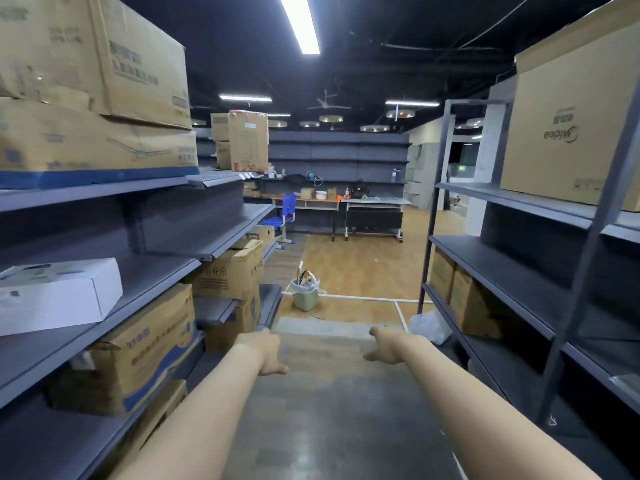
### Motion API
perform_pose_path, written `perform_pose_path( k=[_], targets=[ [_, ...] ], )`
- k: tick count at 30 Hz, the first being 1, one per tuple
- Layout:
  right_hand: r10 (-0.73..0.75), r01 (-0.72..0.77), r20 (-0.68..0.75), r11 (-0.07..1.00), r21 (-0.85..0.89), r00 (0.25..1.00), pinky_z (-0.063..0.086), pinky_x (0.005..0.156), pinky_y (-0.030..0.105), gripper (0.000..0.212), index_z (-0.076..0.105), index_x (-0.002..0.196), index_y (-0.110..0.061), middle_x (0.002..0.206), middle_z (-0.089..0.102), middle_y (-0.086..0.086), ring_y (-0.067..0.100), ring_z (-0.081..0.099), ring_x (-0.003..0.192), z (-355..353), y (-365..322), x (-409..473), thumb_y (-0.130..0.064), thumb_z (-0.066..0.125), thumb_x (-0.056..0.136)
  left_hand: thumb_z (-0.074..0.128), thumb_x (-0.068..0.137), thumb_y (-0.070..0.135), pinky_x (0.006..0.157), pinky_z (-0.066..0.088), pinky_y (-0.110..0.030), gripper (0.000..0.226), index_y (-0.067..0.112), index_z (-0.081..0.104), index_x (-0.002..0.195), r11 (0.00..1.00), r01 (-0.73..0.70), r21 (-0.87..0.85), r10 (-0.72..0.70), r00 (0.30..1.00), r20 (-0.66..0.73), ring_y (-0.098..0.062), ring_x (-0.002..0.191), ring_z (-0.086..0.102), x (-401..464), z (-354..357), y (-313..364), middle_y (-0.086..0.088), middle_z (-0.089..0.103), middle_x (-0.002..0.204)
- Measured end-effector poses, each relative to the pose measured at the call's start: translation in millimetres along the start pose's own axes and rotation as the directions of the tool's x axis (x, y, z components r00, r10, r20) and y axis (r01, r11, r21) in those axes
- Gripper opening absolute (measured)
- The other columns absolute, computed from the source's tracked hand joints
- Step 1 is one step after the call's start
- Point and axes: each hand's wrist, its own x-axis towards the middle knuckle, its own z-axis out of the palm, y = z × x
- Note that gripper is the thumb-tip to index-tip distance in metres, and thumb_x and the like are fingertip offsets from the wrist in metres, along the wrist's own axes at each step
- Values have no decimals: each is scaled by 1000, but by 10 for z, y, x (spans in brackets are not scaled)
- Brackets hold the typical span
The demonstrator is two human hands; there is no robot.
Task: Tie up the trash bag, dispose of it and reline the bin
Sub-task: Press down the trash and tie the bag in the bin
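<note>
Ok so from the head cam I'm looking down an aisle between two runs of grey shelving. Only writing I can actually read is "Midea", upside down, on the big cardboard box (571,133) on the right rack's (512,271) upper shelf. The boxes stacked on the left shelving (138,278) have printing too but it's too blurry to make out, same for the white box (59,292) near the front edge of the middle shelf.

My left hand (266,351) and right hand (388,344) are both stretched out ahead, well apart, fingers loose and holding nothing.

The bin (305,295) is a pale green one standing on the wood floor just past the end of the left shelving, lined with a trash bag (301,285) that's stuffed, with rubbish poking over the rim. A crumpled clear plastic bag (429,325) lies on the floor at the foot of the right rack's end post.

Room-wise: the aisle floor (329,410) between the shelf edges is open all the way to the bin, and past it the floor widens out to desks (339,202) and a blue chair (285,213) along the back wall.
</note>
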Motion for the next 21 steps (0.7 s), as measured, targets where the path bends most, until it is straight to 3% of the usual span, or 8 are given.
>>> perform_pose_path(
  k=[11, 16, 21],
  targets=[
    [-23, 23, -37, 1000, -12, 999, 38, 103, 35, 59, 32, 144, -10, 148, 37, 9, 27, 41, 132, -808, -176, 2340, -36, 50, 94, 50, 89, 54, 98, 42, -41, 65, 13, 40, 138, 1000, 0, 5, 0, 999, -46, -31, 122, 49, 2432, -647, -536, -11, 43, 139],
    [-10, 9, -22, 1000, -3, 1000, 38, 105, 37, 59, 32, 144, -11, 148, 36, 9, 27, 40, 133, -1012, -16, 3294, -36, 50, 94, 49, 91, 51, 95, 44, -40, 60, 10, 42, 135, 1000, -15, 20, 15, 1000, 15, -30, 119, 51, 3396, -824, -559, -12, 44, 137],
    [8, -8, -12, 1000, -25, 1000, 39, 103, 36, 58, 34, 143, -13, 146, 40, 8, 26, 43, 131, -1266, 284, 4377, -37, 52, 94, 48, 92, 51, 94, 44, -38, 63, 11, 39, 139, 999, -41, 15, 41, 999, -10, -28, 121, 50, 4500, -1027, -437, -10, 42, 140]
  ],
)
